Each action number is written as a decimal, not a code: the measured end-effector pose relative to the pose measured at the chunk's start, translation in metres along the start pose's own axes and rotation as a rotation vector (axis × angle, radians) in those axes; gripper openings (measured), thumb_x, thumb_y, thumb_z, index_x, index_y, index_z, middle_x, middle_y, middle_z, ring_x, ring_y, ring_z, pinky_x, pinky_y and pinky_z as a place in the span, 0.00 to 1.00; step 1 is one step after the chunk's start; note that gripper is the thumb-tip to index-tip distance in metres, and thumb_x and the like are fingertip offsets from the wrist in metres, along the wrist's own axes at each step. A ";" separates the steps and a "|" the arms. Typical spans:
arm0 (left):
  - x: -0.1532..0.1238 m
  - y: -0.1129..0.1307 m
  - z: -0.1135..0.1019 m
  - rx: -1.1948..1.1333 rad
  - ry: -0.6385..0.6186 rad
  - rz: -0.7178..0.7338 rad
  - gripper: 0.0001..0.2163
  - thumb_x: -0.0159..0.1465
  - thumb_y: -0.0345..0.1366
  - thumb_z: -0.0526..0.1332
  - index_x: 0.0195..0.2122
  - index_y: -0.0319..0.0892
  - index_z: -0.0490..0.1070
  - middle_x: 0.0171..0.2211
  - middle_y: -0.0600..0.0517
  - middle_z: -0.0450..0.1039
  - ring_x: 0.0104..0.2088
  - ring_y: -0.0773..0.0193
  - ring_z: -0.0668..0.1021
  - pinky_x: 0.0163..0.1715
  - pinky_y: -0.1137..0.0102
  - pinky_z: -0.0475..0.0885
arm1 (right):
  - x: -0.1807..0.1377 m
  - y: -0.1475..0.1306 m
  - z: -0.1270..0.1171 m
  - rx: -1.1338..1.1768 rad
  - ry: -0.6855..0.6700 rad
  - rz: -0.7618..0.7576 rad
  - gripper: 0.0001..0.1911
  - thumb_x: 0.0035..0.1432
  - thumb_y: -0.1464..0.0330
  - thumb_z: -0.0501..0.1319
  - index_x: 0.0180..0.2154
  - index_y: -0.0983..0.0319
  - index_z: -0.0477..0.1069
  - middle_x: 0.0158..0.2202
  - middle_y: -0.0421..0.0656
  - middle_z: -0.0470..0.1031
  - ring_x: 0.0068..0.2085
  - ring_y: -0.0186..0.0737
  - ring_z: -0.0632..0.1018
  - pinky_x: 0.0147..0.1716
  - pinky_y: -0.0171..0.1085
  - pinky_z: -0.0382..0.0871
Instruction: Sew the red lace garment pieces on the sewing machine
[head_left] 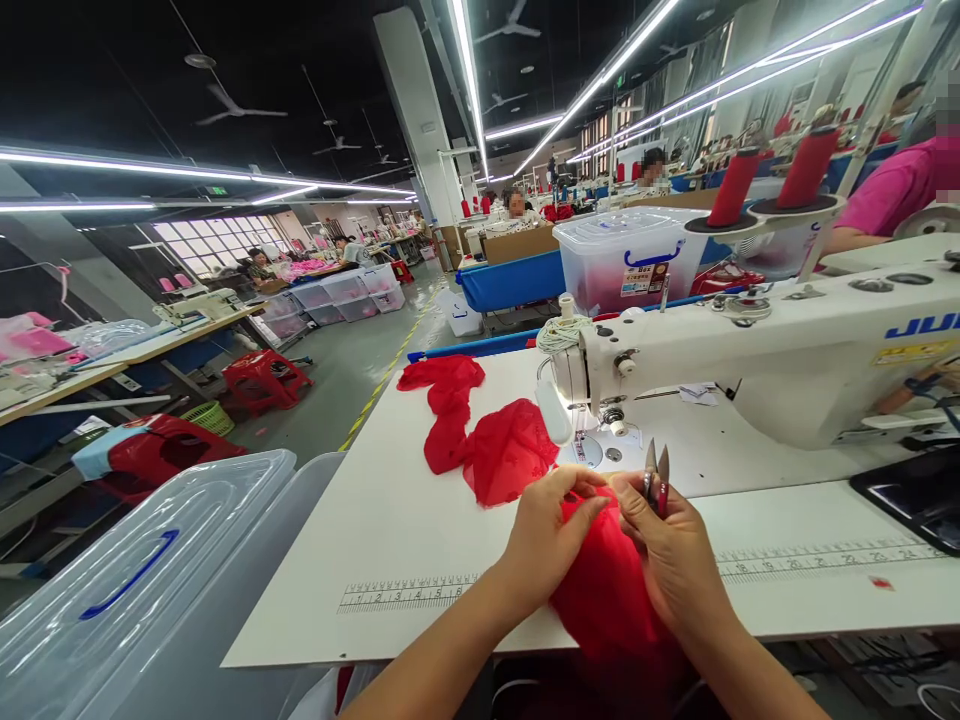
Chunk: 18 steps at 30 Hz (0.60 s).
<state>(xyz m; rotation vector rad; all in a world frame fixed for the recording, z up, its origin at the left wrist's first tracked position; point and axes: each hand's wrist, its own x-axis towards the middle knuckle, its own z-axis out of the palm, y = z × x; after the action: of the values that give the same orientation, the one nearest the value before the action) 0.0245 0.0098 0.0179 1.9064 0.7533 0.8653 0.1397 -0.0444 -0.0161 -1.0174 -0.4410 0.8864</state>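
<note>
Sheer red fabric (611,575) hangs from both hands over the table's front edge. My left hand (551,530) pinches its upper edge between thumb and fingers. Close beside it, my right hand (667,545) grips the same edge and also keeps a pair of thread snips (657,480) in the palm, blades pointing up. Just behind the hands is the needle area of a white sewing machine (750,360). More red fabric (510,455) lies bunched on the white tabletop (390,520), left of the needle.
A printed ruler (409,595) runs along the table's front. A black phone-like device (911,500) lies at right. Red thread cones (735,188) stand behind the machine. Clear lidded bins (187,560) flank the table at left. A person in a pink sleeve (892,190) sits at far right.
</note>
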 end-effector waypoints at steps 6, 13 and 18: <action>0.006 -0.004 -0.003 -0.055 0.054 -0.093 0.05 0.61 0.33 0.61 0.27 0.43 0.72 0.29 0.54 0.76 0.34 0.63 0.75 0.37 0.70 0.68 | 0.001 0.005 0.001 0.081 0.030 0.053 0.20 0.39 0.57 0.77 0.27 0.62 0.73 0.23 0.33 0.60 0.23 0.25 0.55 0.19 0.27 0.54; 0.006 -0.012 -0.003 -0.023 0.174 -0.129 0.07 0.62 0.35 0.59 0.27 0.43 0.69 0.28 0.54 0.73 0.31 0.64 0.72 0.33 0.69 0.65 | -0.015 -0.018 0.006 0.306 0.036 0.215 0.26 0.42 0.49 0.73 0.37 0.59 0.75 0.25 0.34 0.60 0.24 0.28 0.57 0.20 0.27 0.60; 0.005 -0.009 0.002 -0.052 0.242 -0.108 0.07 0.62 0.37 0.59 0.28 0.43 0.69 0.28 0.54 0.73 0.32 0.64 0.74 0.35 0.69 0.68 | -0.037 -0.003 0.008 0.323 -0.059 0.385 0.23 0.46 0.47 0.70 0.31 0.60 0.74 0.25 0.35 0.61 0.25 0.29 0.60 0.22 0.29 0.64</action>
<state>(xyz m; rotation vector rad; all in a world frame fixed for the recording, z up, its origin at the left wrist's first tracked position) 0.0277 0.0160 0.0106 1.7170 0.9595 1.0492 0.1137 -0.0708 -0.0064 -0.7883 -0.1416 1.2893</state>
